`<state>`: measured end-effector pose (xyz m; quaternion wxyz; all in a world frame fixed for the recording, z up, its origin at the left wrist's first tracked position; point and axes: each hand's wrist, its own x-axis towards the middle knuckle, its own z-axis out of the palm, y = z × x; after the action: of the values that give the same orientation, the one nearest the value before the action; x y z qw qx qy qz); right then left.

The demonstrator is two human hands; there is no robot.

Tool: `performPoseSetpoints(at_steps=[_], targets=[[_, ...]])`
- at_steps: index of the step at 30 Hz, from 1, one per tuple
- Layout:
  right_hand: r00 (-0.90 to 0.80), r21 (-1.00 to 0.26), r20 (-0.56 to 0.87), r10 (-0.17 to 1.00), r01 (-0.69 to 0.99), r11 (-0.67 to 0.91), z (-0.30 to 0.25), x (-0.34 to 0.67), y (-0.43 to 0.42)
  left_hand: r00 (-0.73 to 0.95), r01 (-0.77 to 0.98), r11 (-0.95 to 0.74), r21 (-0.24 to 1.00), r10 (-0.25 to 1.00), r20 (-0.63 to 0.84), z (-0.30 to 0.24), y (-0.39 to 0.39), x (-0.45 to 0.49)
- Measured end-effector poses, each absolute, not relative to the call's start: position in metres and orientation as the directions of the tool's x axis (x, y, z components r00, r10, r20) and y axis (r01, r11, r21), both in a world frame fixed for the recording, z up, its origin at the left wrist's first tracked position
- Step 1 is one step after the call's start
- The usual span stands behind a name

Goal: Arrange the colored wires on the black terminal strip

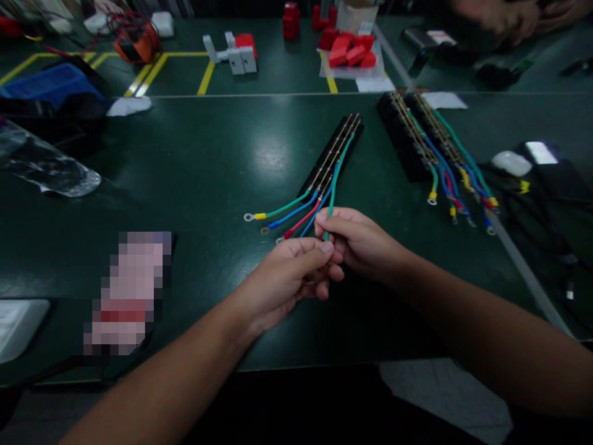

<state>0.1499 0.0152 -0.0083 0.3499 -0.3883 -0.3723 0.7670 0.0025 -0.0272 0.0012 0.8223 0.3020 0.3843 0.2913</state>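
My right hand (359, 238) pinches a green wire (339, 165) near its lower end. Just below, my left hand (296, 269) is closed at the tip of the same wire, and its fingers hide that end. The wire runs up to the far end of a black terminal strip (319, 154) with brass-coloured bars, lying at a slant on the table. From the strip's near end spread another green wire (287, 206) with a yellow-sleeved ring terminal (250, 217), a blue wire (290, 217) and a red wire (303, 219), left of my hands.
Two more wired strips (412, 133) lie at the right on the green table (208, 154). Red plastic parts (354, 50) and grey blocks (241, 60) are at the back. Left are a blue tray (49, 83), a plastic bag (50, 164) and a blurred-out phone-like object (132, 284). Another person's hands (514, 15) show top right.
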Motion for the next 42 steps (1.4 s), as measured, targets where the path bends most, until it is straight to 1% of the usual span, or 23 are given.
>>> performPoseSetpoints(at_steps=[6,13,18,21,25,30,33,37,42], targets=[[-0.443,-0.861,-0.304,0.843,-0.250,-0.442,-0.0098,0.1497,0.0157,0.515,-0.293,0.602,0.743,0.754,-0.408,0.0001,-0.0271,0.0039],[-0.458,-0.847,-0.349,0.818,-0.220,-0.485,-0.0091,0.1497,0.0152,0.532,-0.248,0.651,0.717,0.710,-0.461,0.0001,-0.0267,0.0036],[-0.442,-0.861,-0.325,0.836,-0.228,-0.455,-0.0097,0.1497,0.0157,0.511,-0.291,0.610,0.737,0.750,-0.419,-0.0009,-0.0268,0.0048],[-0.435,-0.862,-0.329,0.838,-0.224,-0.455,-0.0094,0.1493,0.0159,0.506,-0.284,0.602,0.747,0.755,-0.416,-0.0008,-0.0270,0.0051],[-0.454,-0.845,-0.353,0.818,-0.220,-0.487,-0.0088,0.1494,0.0158,0.519,-0.261,0.642,0.721,0.723,-0.455,-0.0002,-0.0273,0.0043],[-0.451,-0.838,-0.373,0.811,-0.211,-0.503,-0.0066,0.1500,0.0156,0.541,-0.251,0.666,0.703,0.698,-0.469,-0.0001,-0.0272,0.0026],[-0.450,-0.841,-0.362,0.817,-0.221,-0.494,-0.0069,0.1503,0.0157,0.528,-0.268,0.659,0.703,0.711,-0.465,0.0002,-0.0272,0.0029],[-0.447,-0.853,-0.335,0.829,-0.230,-0.469,-0.0095,0.1506,0.0160,0.511,-0.306,0.614,0.728,0.751,-0.419,-0.0003,-0.0275,0.0038],[-0.451,-0.845,-0.351,0.821,-0.224,-0.485,-0.0093,0.1514,0.0158,0.526,-0.297,0.630,0.717,0.735,-0.428,-0.0001,-0.0274,0.0037]])
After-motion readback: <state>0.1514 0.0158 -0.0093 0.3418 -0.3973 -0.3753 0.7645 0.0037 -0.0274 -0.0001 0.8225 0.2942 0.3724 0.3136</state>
